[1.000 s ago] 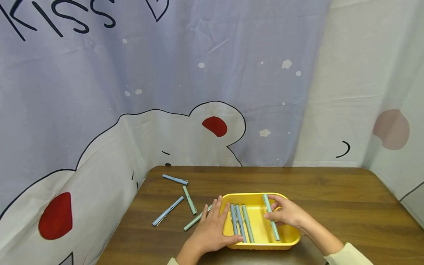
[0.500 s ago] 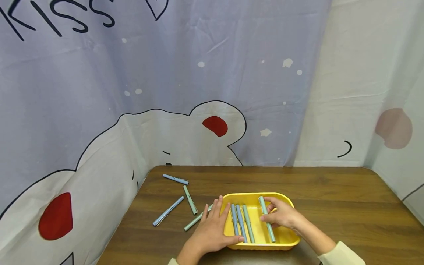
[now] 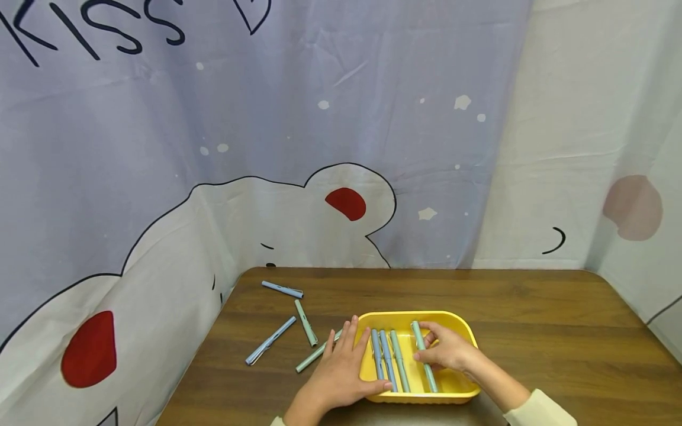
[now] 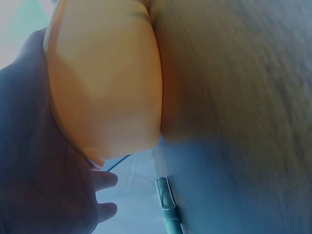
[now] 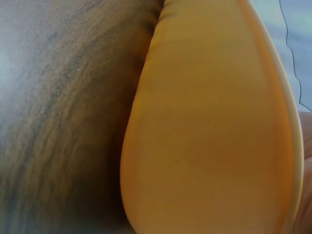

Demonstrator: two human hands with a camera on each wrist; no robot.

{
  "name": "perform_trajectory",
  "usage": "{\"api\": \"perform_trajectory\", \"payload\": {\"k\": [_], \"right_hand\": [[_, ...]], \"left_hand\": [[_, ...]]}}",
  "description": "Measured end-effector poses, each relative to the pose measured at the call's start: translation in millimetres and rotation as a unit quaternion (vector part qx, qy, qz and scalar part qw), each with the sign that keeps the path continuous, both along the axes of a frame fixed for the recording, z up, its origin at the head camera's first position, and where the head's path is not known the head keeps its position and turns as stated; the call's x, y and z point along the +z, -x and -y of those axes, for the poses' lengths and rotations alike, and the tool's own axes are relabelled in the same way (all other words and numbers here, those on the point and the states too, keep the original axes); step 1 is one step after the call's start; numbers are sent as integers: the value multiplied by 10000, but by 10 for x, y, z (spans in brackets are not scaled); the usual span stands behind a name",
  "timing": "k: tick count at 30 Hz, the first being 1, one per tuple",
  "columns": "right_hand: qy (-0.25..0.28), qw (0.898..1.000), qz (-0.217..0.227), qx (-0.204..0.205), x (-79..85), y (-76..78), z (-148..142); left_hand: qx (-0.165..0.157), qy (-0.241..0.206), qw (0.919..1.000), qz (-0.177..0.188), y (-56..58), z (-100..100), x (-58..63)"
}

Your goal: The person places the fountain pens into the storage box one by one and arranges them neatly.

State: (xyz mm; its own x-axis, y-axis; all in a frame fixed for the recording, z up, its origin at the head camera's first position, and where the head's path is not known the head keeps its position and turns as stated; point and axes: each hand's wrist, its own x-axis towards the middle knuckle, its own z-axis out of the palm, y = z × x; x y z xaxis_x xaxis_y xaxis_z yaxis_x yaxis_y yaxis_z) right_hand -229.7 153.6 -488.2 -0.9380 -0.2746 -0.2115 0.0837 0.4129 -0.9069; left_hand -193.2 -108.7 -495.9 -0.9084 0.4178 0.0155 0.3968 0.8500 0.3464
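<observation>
My right hand (image 3: 447, 349) pinches a light green pen (image 3: 424, 358) between thumb and fingers, low inside the yellow tray (image 3: 453, 319). To its left in the tray lie two blue pens (image 3: 388, 360) and a green pen (image 3: 399, 361), side by side and lengthwise toward me. My left hand (image 3: 341, 370) rests with fingers spread over the tray's left rim, thumb along the near edge. In the left wrist view that hand (image 4: 44, 146) lies along the tray's wall (image 4: 107, 83). The right wrist view shows mostly the tray's outer wall (image 5: 209, 117), which hides the held pen.
On the wooden table (image 3: 543, 331), left of the tray, lie a blue pen (image 3: 282, 289) at the back, a green pen (image 3: 306, 323), another blue pen (image 3: 270, 341) and a green pen (image 3: 314, 357) partly behind the left hand. A printed curtain (image 3: 426, 148) hangs behind.
My right hand has moved left with the light green pen and slightly lower in the tray, nearer to the other pens. The left hand has stayed in place.
</observation>
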Motion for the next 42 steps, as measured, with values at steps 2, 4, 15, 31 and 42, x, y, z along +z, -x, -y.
{"api": "perform_trajectory", "payload": {"k": [2,4,15,31,42], "right_hand": [[-7,10000,11,-21,-8,0,18],[0,10000,46,-40,-15,-2,33],[-201,9998,38,-38,-87,3,104],[-677,9976,-87,-142,-104,3,211],[-1035,9944,-163,-114,-103,-32,293]], "left_hand": [[-4,5,10000,1,-3,1,3],[-5,7,10000,1,-4,1,5],[-8,-27,10000,33,-8,0,9],[23,26,10000,16,-1,7,-6],[41,-29,10000,55,0,10,-14]]}}
